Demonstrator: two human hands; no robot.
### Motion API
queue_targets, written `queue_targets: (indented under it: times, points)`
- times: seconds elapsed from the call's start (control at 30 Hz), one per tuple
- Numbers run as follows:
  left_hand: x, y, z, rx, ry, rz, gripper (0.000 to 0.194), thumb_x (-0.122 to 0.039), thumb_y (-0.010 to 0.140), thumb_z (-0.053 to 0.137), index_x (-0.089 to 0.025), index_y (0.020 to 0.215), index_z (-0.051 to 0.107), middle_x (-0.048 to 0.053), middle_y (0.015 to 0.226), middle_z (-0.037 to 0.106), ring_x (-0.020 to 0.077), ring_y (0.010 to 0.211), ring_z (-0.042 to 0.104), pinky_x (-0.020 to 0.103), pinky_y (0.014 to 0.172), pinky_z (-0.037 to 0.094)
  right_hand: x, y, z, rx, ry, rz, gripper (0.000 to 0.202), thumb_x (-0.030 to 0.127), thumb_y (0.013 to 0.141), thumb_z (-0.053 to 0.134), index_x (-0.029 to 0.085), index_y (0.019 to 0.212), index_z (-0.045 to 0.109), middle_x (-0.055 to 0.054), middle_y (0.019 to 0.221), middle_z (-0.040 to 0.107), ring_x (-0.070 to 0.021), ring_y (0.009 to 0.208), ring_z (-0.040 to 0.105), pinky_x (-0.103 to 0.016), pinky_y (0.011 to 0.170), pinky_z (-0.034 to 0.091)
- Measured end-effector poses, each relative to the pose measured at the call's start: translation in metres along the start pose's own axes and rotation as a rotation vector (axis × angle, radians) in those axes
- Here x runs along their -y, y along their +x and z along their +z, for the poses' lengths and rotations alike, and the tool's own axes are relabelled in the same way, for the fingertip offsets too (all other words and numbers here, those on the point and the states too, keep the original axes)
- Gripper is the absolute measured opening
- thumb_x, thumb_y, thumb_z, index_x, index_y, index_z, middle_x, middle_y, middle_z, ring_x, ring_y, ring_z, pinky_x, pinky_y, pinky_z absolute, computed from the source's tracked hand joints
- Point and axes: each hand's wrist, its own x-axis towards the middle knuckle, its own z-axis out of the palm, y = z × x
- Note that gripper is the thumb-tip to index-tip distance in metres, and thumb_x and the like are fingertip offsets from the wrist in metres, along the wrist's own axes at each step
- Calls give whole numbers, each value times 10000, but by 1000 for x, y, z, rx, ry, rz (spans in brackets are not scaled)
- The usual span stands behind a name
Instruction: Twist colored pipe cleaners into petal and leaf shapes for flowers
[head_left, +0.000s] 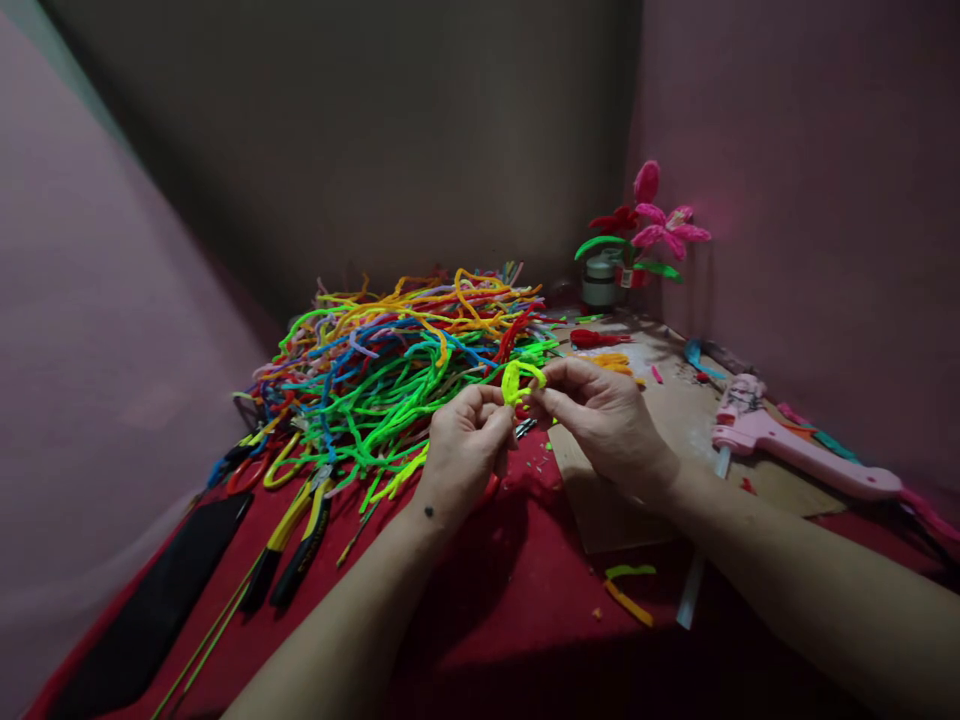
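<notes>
A small bent piece of neon yellow-green pipe cleaner (511,382) is held between both hands at the middle of the view. My left hand (466,440) pinches its lower left side, thumb against the fingers. On the other side my right hand (600,415) grips its looped right end between thumb and fingertips. The hands are close together above the red cloth (517,590), just in front of a large pile of coloured pipe cleaners (390,370). The fingers partly hide the piece's ends.
Yellow-and-black pliers (304,520) and a black flat object (161,600) lie at left. A pink glue gun (802,445) with a clear stick is at right, beside a board (600,500). Pink and red pipe-cleaner flowers (667,230) stand behind.
</notes>
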Motion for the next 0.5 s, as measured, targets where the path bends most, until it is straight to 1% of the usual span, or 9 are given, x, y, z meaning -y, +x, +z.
queue_targets:
  times: [0.1,0.27,0.33,0.43,0.5]
  points:
    - [4,0,-1,8,-10,26,112,-241,715,577,-167,754,501,-82,430,478,38,277,348,143,288,258,-1,-3,-1,2,-145,-81,76,171,773,531,182,809,597,-12,745,576,-134,677,525,-272,630,413]
    - [8,1,-1,-17,49,63,93,-233,725,566,-182,762,497,-90,436,479,36,285,349,139,300,267,2,-4,-1,-33,-358,-262,124,116,762,508,197,788,599,-11,712,535,-135,659,480,-271,627,376]
    - [9,1,-1,-22,69,79,86,-227,726,565,-184,754,496,-91,437,475,36,296,360,137,315,278,3,-4,0,-5,-401,-326,145,97,756,499,202,788,595,-14,709,530,-138,665,477,-273,636,375]
    - [12,2,-1,-19,90,107,78,-219,725,561,-184,740,492,-89,434,473,44,301,391,143,328,299,2,-6,1,59,-400,-356,155,90,747,495,208,760,594,-20,709,542,-146,678,484,-280,648,379]
    - [14,2,0,-7,93,123,78,-223,728,556,-186,747,490,-91,431,472,50,292,396,150,319,299,2,-6,3,71,-387,-336,150,96,741,499,208,730,598,-17,694,549,-144,669,486,-279,641,377]
